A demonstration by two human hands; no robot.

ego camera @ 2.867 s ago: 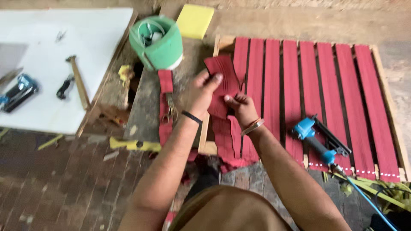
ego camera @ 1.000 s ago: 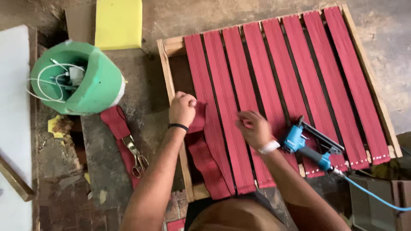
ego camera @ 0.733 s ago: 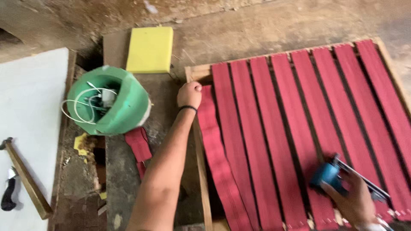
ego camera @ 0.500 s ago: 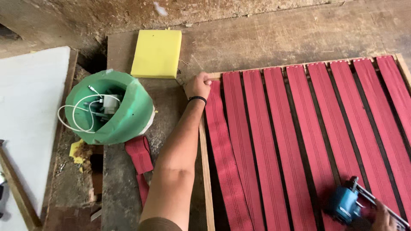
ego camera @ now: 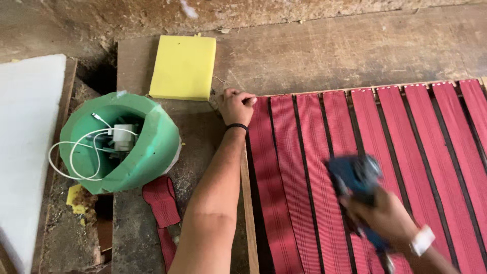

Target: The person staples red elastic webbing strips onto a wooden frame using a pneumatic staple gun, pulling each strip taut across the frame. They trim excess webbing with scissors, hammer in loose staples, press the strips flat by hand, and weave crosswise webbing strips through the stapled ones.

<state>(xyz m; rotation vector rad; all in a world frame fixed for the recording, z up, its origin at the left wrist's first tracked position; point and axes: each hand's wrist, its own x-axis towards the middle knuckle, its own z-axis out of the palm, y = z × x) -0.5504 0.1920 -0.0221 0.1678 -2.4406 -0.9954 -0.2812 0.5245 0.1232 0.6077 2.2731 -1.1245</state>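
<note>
Ribbed red webbing strap point(ego camera: 266, 152), wooden frame point(ego camera: 247, 203)

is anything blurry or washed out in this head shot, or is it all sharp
Head view: the right hand and the blue tool it holds are smeared by motion blur, their outlines soft. The left hand on the end of the leftmost red strap, the yellow foam block and the green foam roll are sharp. Light is soft and even, without hard shadows; the white board looks pale but not glaring.

Blue tool point(ego camera: 355, 175) motion-blurred, indistinct
</note>
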